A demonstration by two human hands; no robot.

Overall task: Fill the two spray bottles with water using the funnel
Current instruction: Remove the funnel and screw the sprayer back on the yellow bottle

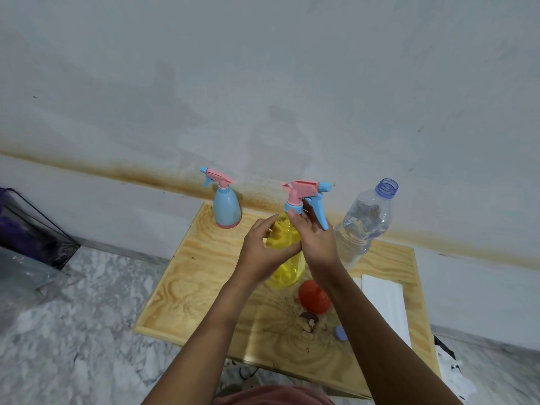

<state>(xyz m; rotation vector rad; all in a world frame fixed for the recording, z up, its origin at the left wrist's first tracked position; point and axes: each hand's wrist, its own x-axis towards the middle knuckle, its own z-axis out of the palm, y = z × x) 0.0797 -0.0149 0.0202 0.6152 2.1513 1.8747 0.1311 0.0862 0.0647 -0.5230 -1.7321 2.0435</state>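
A yellow spray bottle (285, 267) stands in the middle of the wooden table (204, 276). My left hand (260, 252) grips its body. My right hand (317, 241) holds the blue collar of its pink and blue spray head (306, 194). A blue spray bottle (226, 210) with a pink and blue head stands at the table's far left corner, against the wall. An uncapped clear water bottle (365, 226), partly filled, stands to the right. The red funnel (314, 296) lies on the table near my right forearm.
A small blue cap (340, 333) lies near the funnel. White folded paper (385, 305) lies on the table's right side. The wall runs right behind the table. A dark wire basket (32, 229) and clear plastic sit on the marble floor at the left.
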